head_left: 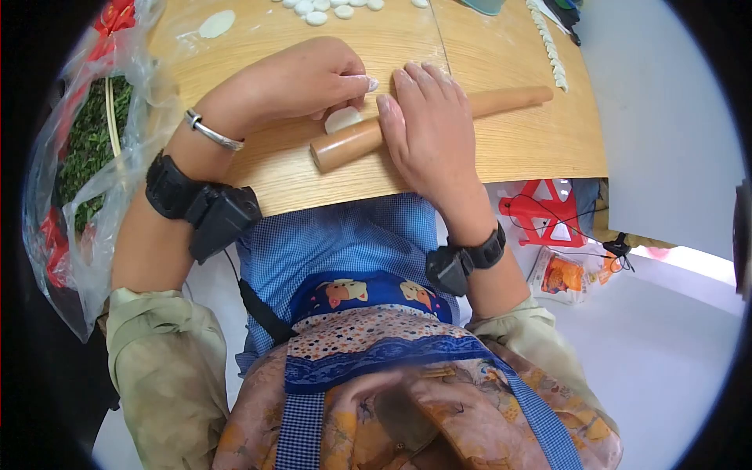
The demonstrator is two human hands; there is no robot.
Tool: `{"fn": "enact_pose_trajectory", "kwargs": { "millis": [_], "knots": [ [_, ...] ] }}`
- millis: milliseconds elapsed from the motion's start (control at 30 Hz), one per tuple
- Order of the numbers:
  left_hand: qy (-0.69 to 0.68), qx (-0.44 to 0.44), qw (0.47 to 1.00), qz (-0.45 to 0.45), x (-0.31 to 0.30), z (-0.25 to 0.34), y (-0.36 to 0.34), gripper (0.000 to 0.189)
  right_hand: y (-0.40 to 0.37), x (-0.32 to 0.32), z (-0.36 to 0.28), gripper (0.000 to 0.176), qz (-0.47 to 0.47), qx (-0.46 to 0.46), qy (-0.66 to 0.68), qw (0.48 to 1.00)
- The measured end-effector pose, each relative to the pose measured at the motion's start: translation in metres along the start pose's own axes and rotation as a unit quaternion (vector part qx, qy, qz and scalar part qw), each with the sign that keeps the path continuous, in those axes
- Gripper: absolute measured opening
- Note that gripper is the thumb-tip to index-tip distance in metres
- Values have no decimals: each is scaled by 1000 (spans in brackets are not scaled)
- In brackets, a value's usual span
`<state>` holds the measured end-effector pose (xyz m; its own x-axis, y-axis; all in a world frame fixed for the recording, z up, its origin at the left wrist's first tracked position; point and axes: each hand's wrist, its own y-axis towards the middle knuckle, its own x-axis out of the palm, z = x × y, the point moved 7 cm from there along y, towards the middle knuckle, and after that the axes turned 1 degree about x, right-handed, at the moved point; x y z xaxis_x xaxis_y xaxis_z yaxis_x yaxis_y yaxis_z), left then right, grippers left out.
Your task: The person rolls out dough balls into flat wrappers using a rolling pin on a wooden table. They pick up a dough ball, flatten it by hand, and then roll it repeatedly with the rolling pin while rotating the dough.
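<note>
A wooden rolling pin [501,100] lies across the wooden table [540,145] near its front edge. My right hand [429,129] rests flat on top of the pin with the fingers stretched out. My left hand [294,78] pinches a small white piece of dough [342,119] that sits just behind the pin's near end. Both wrists wear black bands, and the left one also has a silver bangle.
Several small dough pieces [329,9] lie at the table's far edge, a flattened round [216,23] at the far left, and a twisted dough rope [550,47] at the right. A plastic bag of chopped greens [86,149] sits at the left. A red stool [544,211] stands below.
</note>
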<state>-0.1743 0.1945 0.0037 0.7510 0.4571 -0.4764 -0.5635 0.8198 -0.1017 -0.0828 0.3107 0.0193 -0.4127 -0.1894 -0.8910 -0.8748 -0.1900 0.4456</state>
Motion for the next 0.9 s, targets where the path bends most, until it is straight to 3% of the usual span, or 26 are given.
{"fn": "enact_pose_trajectory", "kwargs": {
  "millis": [167, 233, 333, 433, 533, 767, 900],
  "knots": [
    [34, -4, 999, -14, -2, -6, 5, 40, 27, 17, 4, 49, 5, -6, 5, 1000],
    [113, 44, 993, 9, -5, -3, 6, 30, 26, 15, 5, 50, 28, 2, 5, 1000],
    [67, 74, 995, 3, 1, -1, 2, 19, 5, 4, 3, 53, 17, 6, -7, 1000],
    [85, 52, 994, -38, 5, 2, 2, 10, -25, -12, -1, 57, -5, 21, 0, 1000],
    [-27, 2, 998, -58, 10, -3, 0, 8, -45, -24, -2, 59, -30, 25, 3, 999],
    [-16, -3, 999, -49, 8, 1, -1, 9, -30, -15, -1, 58, -13, 17, 3, 1000],
    [-12, -4, 1000, -21, 3, 1, 0, 24, 1, 2, 2, 50, 18, -26, 8, 999]
  ]
}}
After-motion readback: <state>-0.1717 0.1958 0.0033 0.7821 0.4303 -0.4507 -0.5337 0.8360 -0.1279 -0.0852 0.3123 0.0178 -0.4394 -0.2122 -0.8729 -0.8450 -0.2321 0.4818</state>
